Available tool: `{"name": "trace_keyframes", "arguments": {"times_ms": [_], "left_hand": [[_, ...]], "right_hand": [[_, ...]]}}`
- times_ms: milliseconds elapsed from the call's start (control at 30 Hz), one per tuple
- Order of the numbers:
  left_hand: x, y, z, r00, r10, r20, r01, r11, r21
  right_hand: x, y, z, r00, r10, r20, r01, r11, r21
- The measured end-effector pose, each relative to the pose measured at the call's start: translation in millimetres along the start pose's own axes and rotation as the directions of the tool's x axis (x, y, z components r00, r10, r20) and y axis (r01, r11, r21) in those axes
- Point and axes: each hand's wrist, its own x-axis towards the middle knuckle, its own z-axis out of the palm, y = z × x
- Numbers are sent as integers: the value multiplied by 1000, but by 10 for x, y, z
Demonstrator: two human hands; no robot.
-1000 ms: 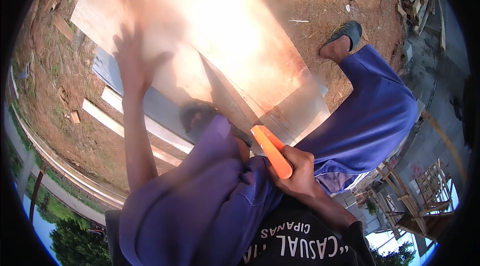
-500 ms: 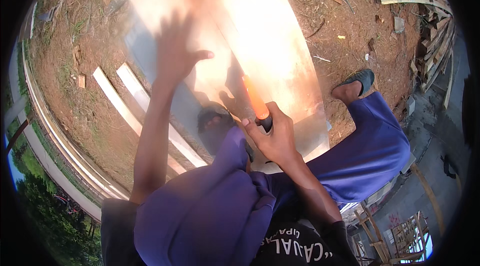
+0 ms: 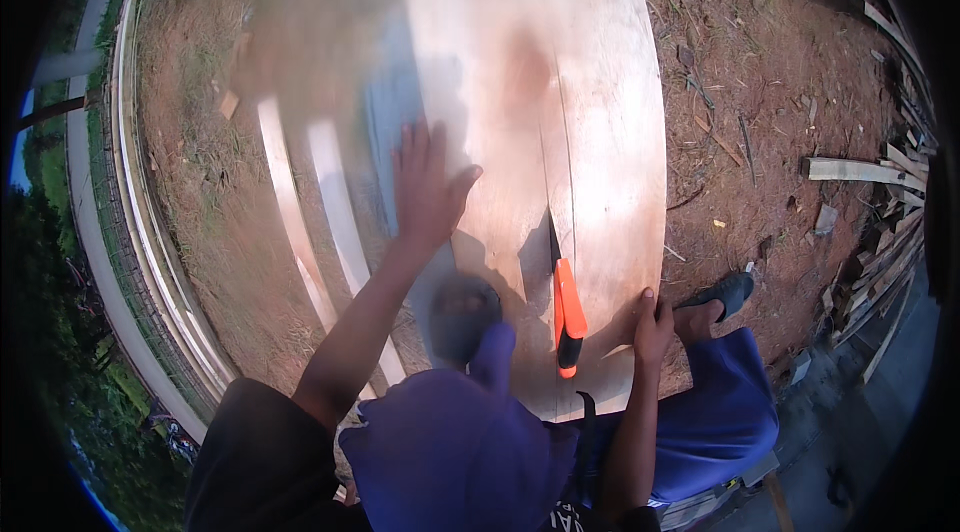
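A pale plywood sheet (image 3: 610,132) lies in front of me, with a long dark line running down it. On it rests a handsaw (image 3: 569,312) with an orange and black handle; its dark narrow blade points away from me along that line. Whether the blade sits in a slit I cannot tell. My left hand (image 3: 430,187) lies spread near the sheet's left edge, holding nothing. At the sheet's right edge, my right hand (image 3: 653,327) grips the border, its fingertips partly hidden. Neither hand touches the saw.
Two pale wooden strips (image 3: 345,212) lie on the soil to the left, beside a blue-grey surface (image 3: 383,122) along the sheet. My sandalled foot (image 3: 725,302) stands right of the sheet. Stacked timber offcuts (image 3: 885,267) lie at the far right.
My right hand has let go of the saw and moved right to the sheet's edge. My left hand has come down onto the sheet. The view has shifted.
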Motion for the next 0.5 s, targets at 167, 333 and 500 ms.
{"name": "trace_keyframes", "arguments": {"times_ms": [167,333,500], "left_hand": [[-115,-149,117,1000,16,10,-16,999,48],[-47,-117,-8,999,17,46,-20,997,74],[-37,-157,41,1000,15,-11,-14,999,51]], "right_hand": [[-15,-38,25,999,-16,51,13,998,64],[-61,39,145,998,47,35,-49,997,62],[34,232,205,1000,13,10,-14,989,149]]}}
